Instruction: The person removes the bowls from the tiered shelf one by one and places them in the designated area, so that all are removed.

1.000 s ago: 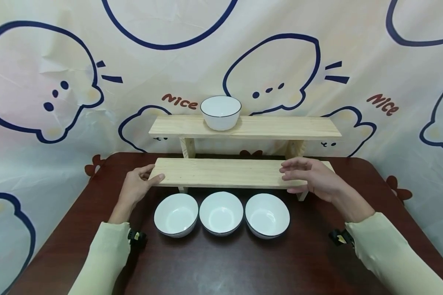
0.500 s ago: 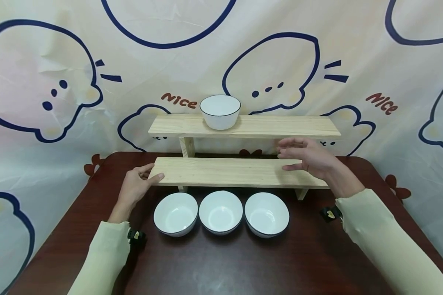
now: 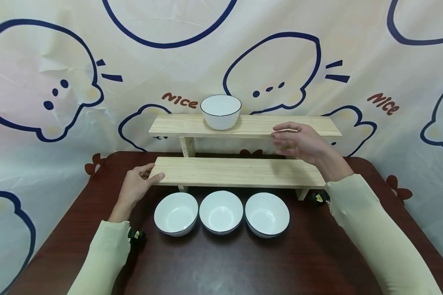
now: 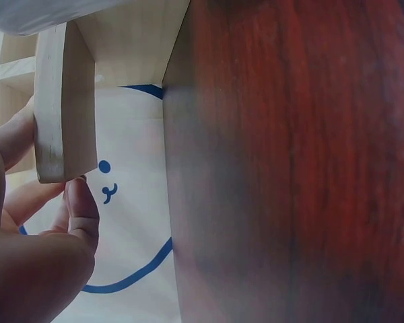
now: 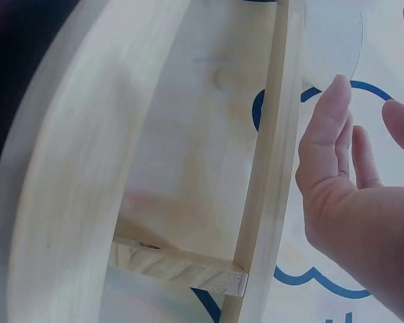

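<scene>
My left hand (image 3: pixel 136 187) grips the left end of the lower wooden shelf (image 3: pixel 221 172); in the left wrist view, thumb and fingers lie on either side of the board end (image 4: pixel 67 108). In front of the upper shelf (image 3: pixel 184 126), toward its right part, my right hand (image 3: pixel 302 144) is raised with relaxed, slightly bent fingers and nothing in it. A white bowl (image 3: pixel 221 116) with a dark rim stands on the middle of the upper shelf, left of that hand. The right wrist view has the hand (image 5: pixel 353 182) beside the upper board (image 5: pixel 273 148).
Three white bowls stand in a row on the dark table (image 3: pixel 221 266) below the lower shelf: left (image 3: pixel 175 215), middle (image 3: pixel 221 213) and right (image 3: pixel 267 215). A cloth (image 3: pixel 170 69) with cartoon outlines hangs behind the shelves.
From beside the lower shelf's right end, my right hand has risen and moved slightly left to the upper shelf's level. The left hand and the bowls have stayed in place.
</scene>
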Action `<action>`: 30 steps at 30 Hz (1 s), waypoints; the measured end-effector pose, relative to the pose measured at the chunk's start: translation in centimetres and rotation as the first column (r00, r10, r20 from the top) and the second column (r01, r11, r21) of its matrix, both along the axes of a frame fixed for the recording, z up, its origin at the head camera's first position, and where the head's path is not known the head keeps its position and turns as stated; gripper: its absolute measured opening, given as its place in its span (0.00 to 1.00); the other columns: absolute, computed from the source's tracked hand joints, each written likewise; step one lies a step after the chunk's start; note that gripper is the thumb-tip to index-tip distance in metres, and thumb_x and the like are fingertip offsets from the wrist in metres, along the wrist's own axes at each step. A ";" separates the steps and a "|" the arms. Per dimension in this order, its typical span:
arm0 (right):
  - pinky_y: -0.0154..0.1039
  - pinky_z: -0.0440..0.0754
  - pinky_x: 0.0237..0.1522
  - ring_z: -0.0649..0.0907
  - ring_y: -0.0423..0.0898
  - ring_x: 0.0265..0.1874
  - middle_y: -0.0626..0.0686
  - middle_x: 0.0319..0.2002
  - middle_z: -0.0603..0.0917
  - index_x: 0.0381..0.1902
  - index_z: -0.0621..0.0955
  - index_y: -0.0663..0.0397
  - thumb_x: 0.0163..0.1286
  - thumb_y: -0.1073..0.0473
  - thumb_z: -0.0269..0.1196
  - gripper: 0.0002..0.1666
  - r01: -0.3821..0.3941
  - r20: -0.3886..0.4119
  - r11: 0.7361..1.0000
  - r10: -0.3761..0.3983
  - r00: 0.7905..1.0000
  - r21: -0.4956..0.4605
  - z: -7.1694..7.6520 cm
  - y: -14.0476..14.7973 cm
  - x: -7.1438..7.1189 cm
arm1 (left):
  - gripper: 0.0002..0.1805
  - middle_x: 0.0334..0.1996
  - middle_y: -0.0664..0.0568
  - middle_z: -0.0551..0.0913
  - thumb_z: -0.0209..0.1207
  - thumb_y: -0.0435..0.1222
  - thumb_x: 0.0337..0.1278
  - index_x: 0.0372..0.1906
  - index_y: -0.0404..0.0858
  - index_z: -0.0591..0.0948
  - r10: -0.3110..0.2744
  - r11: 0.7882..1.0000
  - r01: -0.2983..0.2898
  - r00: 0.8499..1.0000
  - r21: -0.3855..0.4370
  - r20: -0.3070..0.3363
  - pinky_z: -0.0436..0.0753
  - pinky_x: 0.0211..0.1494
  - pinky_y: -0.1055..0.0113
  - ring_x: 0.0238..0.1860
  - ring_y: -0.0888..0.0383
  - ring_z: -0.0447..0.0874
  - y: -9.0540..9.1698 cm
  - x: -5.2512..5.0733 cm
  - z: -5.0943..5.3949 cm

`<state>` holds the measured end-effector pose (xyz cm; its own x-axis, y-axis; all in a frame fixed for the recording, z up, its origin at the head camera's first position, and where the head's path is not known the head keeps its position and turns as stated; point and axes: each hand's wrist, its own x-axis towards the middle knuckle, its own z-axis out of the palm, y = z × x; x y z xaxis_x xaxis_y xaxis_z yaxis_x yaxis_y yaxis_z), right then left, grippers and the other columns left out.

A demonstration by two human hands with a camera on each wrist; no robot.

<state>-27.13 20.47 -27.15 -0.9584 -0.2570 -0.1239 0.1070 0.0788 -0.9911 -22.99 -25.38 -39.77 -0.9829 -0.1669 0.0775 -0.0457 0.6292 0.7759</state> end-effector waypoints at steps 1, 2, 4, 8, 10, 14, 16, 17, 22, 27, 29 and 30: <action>0.44 0.85 0.46 0.86 0.45 0.43 0.54 0.50 0.85 0.64 0.74 0.64 0.75 0.61 0.63 0.23 0.008 0.000 1.000 -0.008 1.000 -0.001 0.0 -0.1 -0.2 | 0.36 0.53 0.32 0.79 0.68 0.43 0.63 0.69 0.28 0.73 0.003 1.000 -0.003 1.000 0.001 0.005 0.76 0.41 0.62 0.47 0.44 0.78 0.0 0.0 0.0; 0.44 0.85 0.46 0.86 0.45 0.43 0.55 0.51 0.85 0.64 0.74 0.64 0.75 0.61 0.63 0.24 0.012 0.000 1.000 -0.012 1.000 -0.002 0.1 -0.2 -0.4 | 0.36 0.53 0.32 0.79 0.68 0.44 0.64 0.70 0.29 0.73 0.005 1.000 -0.005 1.000 0.001 0.010 0.75 0.41 0.61 0.47 0.44 0.78 0.0 0.1 -0.1; 0.45 0.85 0.48 0.86 0.45 0.43 0.57 0.54 0.83 0.65 0.73 0.64 0.75 0.60 0.63 0.24 0.020 0.004 1.000 -0.020 1.000 0.006 0.2 -0.5 -0.7 | 0.36 0.53 0.33 0.79 0.68 0.43 0.64 0.70 0.29 0.72 0.007 1.000 -0.007 1.000 0.001 0.018 0.75 0.42 0.61 0.47 0.44 0.77 0.0 0.2 -0.2; 0.46 0.83 0.50 0.84 0.49 0.51 0.59 0.60 0.79 0.67 0.71 0.63 0.76 0.59 0.61 0.26 0.025 0.006 0.999 -0.026 1.000 0.030 0.7 -0.8 -1.4 | 0.35 0.52 0.33 0.79 0.68 0.43 0.64 0.70 0.29 0.72 0.008 1.000 -0.008 1.000 0.009 0.011 0.76 0.41 0.62 0.46 0.44 0.78 0.1 0.3 -0.4; 0.46 0.83 0.51 0.82 0.53 0.56 0.61 0.64 0.76 0.68 0.71 0.62 0.77 0.59 0.61 0.26 0.028 0.006 0.999 -0.028 1.000 0.038 1.0 -1.0 -1.8 | 0.35 0.52 0.33 0.80 0.68 0.42 0.64 0.70 0.29 0.73 0.006 1.000 -0.006 1.000 0.012 0.000 0.76 0.41 0.62 0.46 0.44 0.78 0.0 0.2 -0.4; 0.43 0.84 0.50 0.79 0.54 0.59 0.62 0.67 0.73 0.69 0.71 0.60 0.77 0.58 0.60 0.26 0.038 0.018 0.998 -0.039 0.999 0.047 1.4 -1.3 -2.4 | 0.35 0.53 0.32 0.80 0.68 0.42 0.64 0.70 0.28 0.73 0.002 1.000 -0.001 1.000 0.011 -0.011 0.76 0.41 0.62 0.47 0.44 0.78 0.0 0.1 -0.4; 0.41 0.84 0.48 0.79 0.53 0.59 0.62 0.68 0.73 0.69 0.71 0.59 0.77 0.57 0.60 0.27 0.040 0.023 0.998 -0.042 0.999 0.056 1.5 -1.4 -2.7 | 0.34 0.53 0.32 0.80 0.68 0.41 0.64 0.70 0.28 0.72 -0.001 1.000 0.001 1.000 0.008 -0.013 0.76 0.42 0.62 0.47 0.44 0.79 0.0 0.1 -0.3; 0.41 0.84 0.49 0.79 0.53 0.59 0.62 0.68 0.73 0.69 0.71 0.59 0.77 0.57 0.61 0.27 0.041 0.027 0.997 -0.043 0.999 0.058 1.5 -1.5 -2.8 | 0.34 0.53 0.32 0.80 0.68 0.41 0.64 0.70 0.28 0.72 -0.002 1.000 0.002 1.000 0.005 -0.013 0.76 0.42 0.62 0.47 0.43 0.79 -0.1 0.1 -0.3; 0.42 0.83 0.51 0.78 0.53 0.60 0.61 0.68 0.72 0.70 0.70 0.59 0.77 0.58 0.60 0.28 0.048 0.042 0.997 -0.050 0.998 0.055 1.8 -1.9 -3.5 | 0.34 0.54 0.32 0.80 0.68 0.41 0.64 0.69 0.28 0.73 -0.006 1.000 0.006 1.000 -0.001 -0.013 0.77 0.42 0.62 0.47 0.43 0.79 0.0 0.1 -0.3; 0.42 0.82 0.53 0.77 0.54 0.62 0.57 0.67 0.72 0.71 0.70 0.58 0.76 0.58 0.61 0.29 0.067 0.057 0.996 -0.071 0.996 0.058 2.4 -2.9 -4.1 | 0.34 0.54 0.32 0.80 0.68 0.41 0.64 0.69 0.28 0.73 -0.006 1.000 0.006 1.000 0.001 -0.018 0.77 0.42 0.62 0.47 0.43 0.79 0.0 0.0 -0.2; 0.43 0.81 0.54 0.76 0.54 0.63 0.55 0.66 0.72 0.71 0.70 0.57 0.76 0.59 0.62 0.29 0.068 0.064 0.996 -0.071 0.995 0.057 2.7 -3.5 -4.3 | 0.34 0.54 0.32 0.80 0.68 0.41 0.64 0.69 0.28 0.73 -0.003 1.000 0.003 1.000 0.000 -0.014 0.77 0.42 0.62 0.47 0.43 0.79 0.1 0.0 -0.1; 0.43 0.81 0.55 0.76 0.54 0.63 0.55 0.66 0.72 0.71 0.71 0.57 0.75 0.59 0.62 0.29 0.066 0.064 0.996 -0.069 0.996 0.055 2.8 -3.8 -4.4 | 0.34 0.54 0.32 0.80 0.68 0.41 0.64 0.69 0.28 0.73 -0.003 1.000 0.003 1.000 0.000 -0.012 0.77 0.42 0.62 0.47 0.43 0.79 0.1 -0.1 -0.1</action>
<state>-31.57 16.65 -24.36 -0.9627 -0.1836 -0.1985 0.1783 0.1210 -0.9765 -23.05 -25.30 -39.89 -0.9824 -0.1640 0.0894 -0.0343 0.6290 0.7766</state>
